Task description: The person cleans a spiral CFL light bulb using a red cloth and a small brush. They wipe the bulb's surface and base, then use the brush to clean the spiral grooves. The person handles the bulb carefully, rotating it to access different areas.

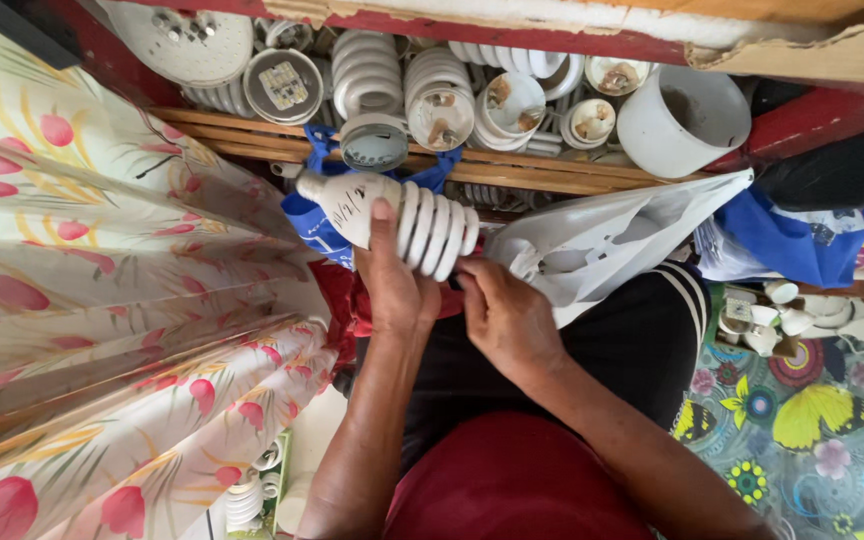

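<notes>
The person's left hand (392,285) is closed around a white spiral lamp (392,220), thumb laid up along its plastic base, so the lamp lies nearly level in front of the knees with the metal cap pointing left and the coiled glass tube to the right. The right hand (507,315) sits just beside it, fingers curled against the end of the coil and touching it; whether it grips the glass or only steadies it cannot be told. Judging by this, the lamp is being looked over or worked apart at the tube end, and any next move would call for a gentle, even hold on the thin glass while the left hand keeps the base from turning. Beside the right hand a white plastic bag (612,240) lies open across the lap, with rounded pale shapes showing through it, probably more lamp parts. Beyond, a wooden crate (252,130) holds a crowd of spiral tubes, lamp bases and round circuit boards, and a white plastic cup (682,120) at its right end seems empty.
</notes>
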